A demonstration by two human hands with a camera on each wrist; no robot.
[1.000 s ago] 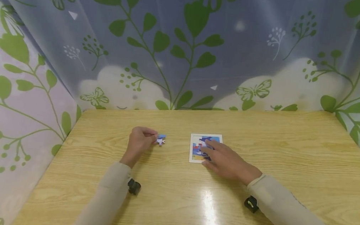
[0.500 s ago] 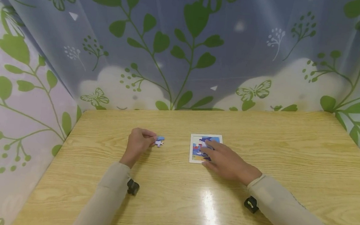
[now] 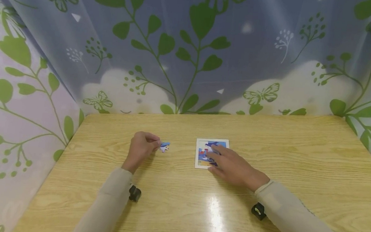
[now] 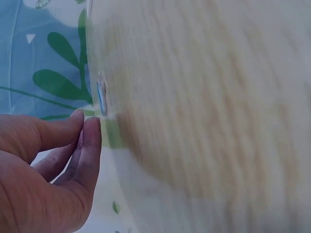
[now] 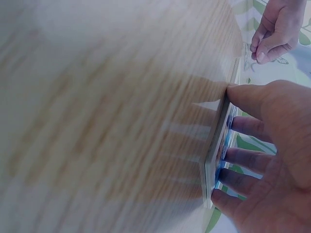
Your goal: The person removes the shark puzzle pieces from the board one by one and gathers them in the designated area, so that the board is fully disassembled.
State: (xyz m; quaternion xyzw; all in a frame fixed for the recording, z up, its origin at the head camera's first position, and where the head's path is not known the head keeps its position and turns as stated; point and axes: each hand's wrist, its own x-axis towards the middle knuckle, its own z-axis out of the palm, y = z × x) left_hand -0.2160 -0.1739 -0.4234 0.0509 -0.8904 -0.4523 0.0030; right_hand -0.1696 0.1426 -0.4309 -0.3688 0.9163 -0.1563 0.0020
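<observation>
A square puzzle board (image 3: 196, 157) with a white frame and a sea-animal picture lies flat on the table, its upper left corner showing pale backing. My right hand (image 3: 235, 168) rests on the board's right side, fingers spread over the picture; in the right wrist view the thumb touches the near edge. To the left, my left hand (image 3: 140, 149) has thumb and index finger drawn together in a pinch at a small blue and white puzzle piece (image 3: 164, 148). In the left wrist view the piece (image 4: 101, 97) appears nearly edge-on, right beyond the fingertips.
A wood-grain table (image 3: 177, 207) spreads under both hands. Behind it hangs a blue curtain (image 3: 245, 36) with leaves and butterflies, and a similar pale one (image 3: 35, 95) stands at the left. Black wrist cameras (image 3: 258, 211) sit at both cuffs.
The left hand has shifted slightly left, and the puzzle piece at its fingertips has turned and come slightly nearer. The right hand and board have stayed put.
</observation>
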